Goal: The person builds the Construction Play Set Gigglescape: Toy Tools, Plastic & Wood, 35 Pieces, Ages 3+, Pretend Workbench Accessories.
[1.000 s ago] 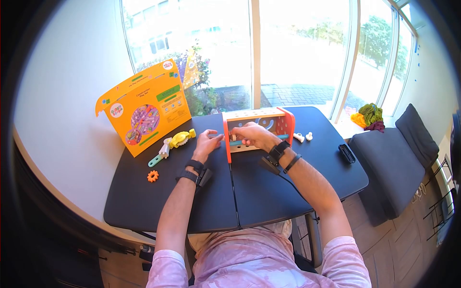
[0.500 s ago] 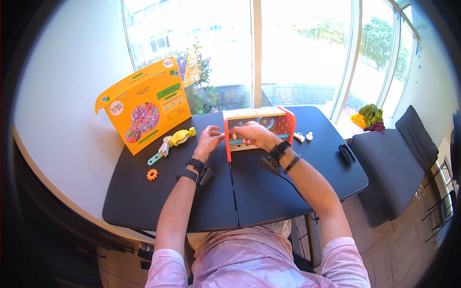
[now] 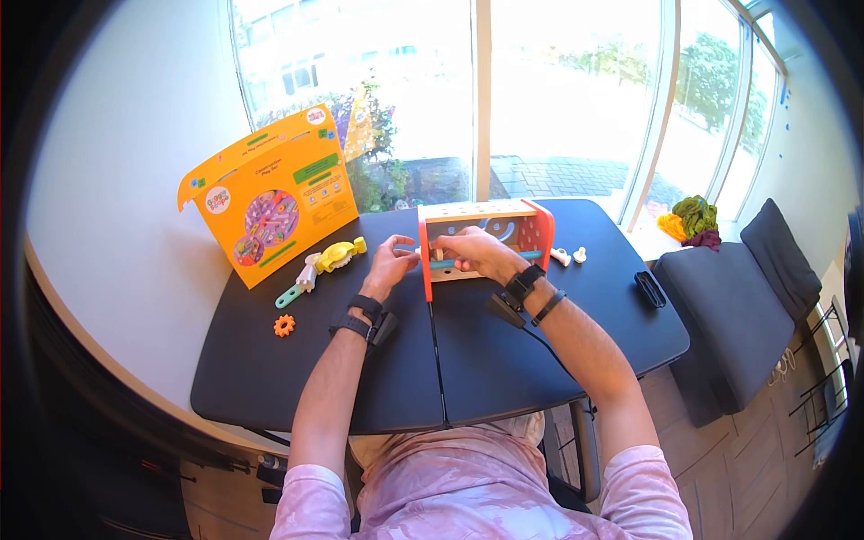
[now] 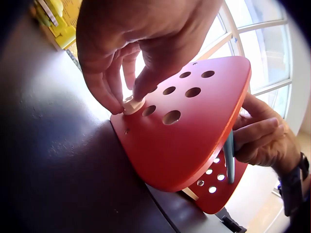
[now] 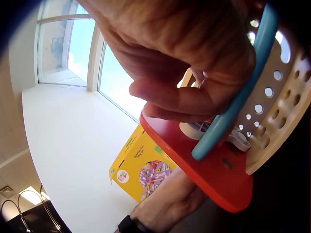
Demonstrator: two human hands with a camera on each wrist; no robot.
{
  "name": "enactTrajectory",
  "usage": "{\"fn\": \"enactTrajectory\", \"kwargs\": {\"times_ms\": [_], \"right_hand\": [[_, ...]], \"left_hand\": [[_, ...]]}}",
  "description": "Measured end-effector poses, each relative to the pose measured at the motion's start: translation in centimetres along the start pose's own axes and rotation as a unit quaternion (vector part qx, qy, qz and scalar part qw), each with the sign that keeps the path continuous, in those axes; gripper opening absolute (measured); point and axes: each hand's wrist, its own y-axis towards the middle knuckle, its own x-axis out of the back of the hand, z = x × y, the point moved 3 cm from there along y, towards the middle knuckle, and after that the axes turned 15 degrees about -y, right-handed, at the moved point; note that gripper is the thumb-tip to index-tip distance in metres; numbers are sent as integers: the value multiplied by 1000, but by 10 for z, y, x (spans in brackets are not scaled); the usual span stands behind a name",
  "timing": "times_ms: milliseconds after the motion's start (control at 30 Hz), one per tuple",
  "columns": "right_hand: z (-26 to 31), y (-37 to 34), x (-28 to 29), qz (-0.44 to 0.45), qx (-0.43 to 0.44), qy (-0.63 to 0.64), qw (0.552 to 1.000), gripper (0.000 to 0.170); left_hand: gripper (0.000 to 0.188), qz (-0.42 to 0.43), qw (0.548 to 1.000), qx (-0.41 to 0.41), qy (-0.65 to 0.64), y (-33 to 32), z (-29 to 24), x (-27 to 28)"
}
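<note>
A wooden toy toolbox [image 3: 477, 213] with red perforated end panels [image 4: 194, 116] stands on the table, a teal bar [image 5: 233, 109] running along its front. At the outer face of the left panel, my left hand [image 3: 392, 266] pinches a cream bolt head [image 4: 132, 105] between thumb and fingertips. My right hand [image 3: 486, 256] reaches inside behind the bar, fingers curled at a white round plastic piece [image 5: 194, 130] against the same panel's inner face. Its thumb tip is hidden. A white holed piece [image 5: 239, 141] lies along that inner face too.
Left on the black table [image 3: 360, 396] are an orange gear [image 3: 284, 326], a teal-and-white tool [image 3: 299, 286] and a yellow toy piece [image 3: 338, 256]. Behind them stands a yellow box [image 3: 270, 193]. Right of the toolbox lie small white pieces [image 3: 562, 257] and a black case [image 3: 650, 290].
Over the last second my left hand has shifted slightly at the left panel, its fingers more bent. My right hand stays inside the toolbox, nearly still.
</note>
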Motion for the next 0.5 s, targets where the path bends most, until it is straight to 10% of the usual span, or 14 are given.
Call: {"fn": "enactTrajectory", "kwargs": {"times_ms": [500], "right_hand": [[-1, 0, 0, -1, -1, -11, 1000, 34]], "left_hand": [[26, -12, 999, 36, -9, -8, -9, -8]]}}
